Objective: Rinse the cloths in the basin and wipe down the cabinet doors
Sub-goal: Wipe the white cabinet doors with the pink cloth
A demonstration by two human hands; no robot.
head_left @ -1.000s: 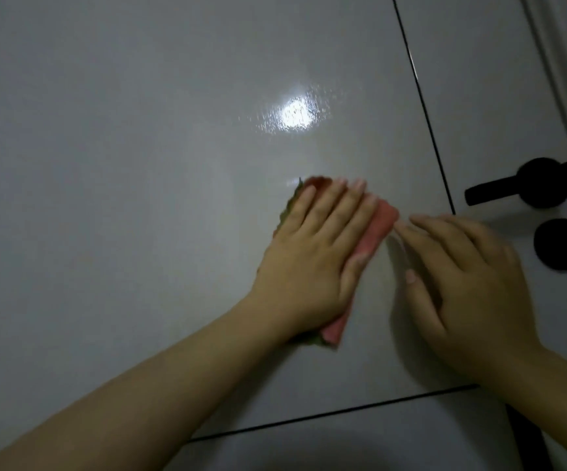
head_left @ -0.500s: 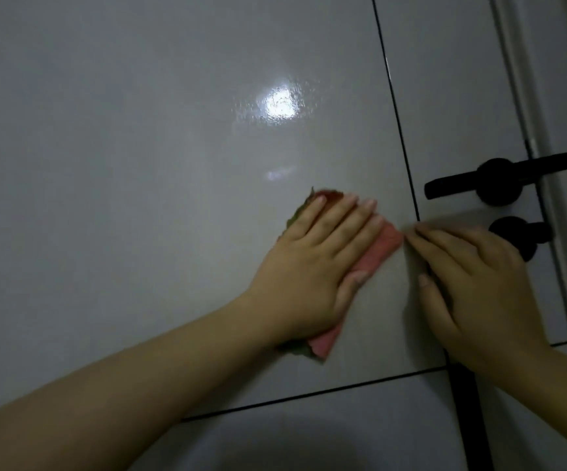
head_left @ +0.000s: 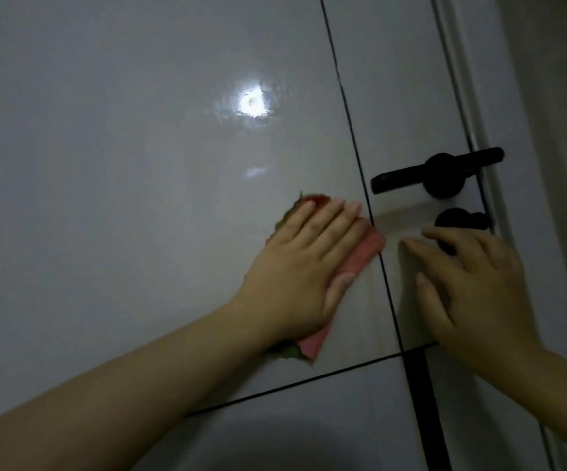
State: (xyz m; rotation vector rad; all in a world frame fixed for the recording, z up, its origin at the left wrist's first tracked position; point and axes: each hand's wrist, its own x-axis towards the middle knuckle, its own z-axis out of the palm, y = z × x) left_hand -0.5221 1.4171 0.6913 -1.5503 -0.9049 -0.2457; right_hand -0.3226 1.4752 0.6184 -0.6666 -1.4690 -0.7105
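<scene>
The person's left hand point(head_left: 304, 263) lies flat on a folded pink cloth point(head_left: 363, 258), pressing it against the glossy grey cabinet door point(head_left: 139, 198). The fingers point(head_left: 331, 220) are straight and held close together, pointing up and to the right, with the thumb stretched along the cloth's right edge. The cloth shows a green underside at its far-left corner and again below the wrist; its right tip just reaches the thin dark seam point(head_left: 353, 144) that runs up the door front between two panels.

To the right of that seam, the right hand point(head_left: 475, 287) rests on the narrower panel point(head_left: 394, 79). Its fingers point(head_left: 421, 248) are loosely spread and slightly bent, tips touching the surface, holding nothing. The two hands sit near each other but do not touch.

Just above the right hand, a black lever handle point(head_left: 435, 173) juts out to the left, with a round black knob point(head_left: 455, 219) under it, partly hidden by the fingertips. A bright lamp reflection point(head_left: 251, 103) shines on the door above the cloth. A second dark seam point(head_left: 292, 380) crosses below both hands.
</scene>
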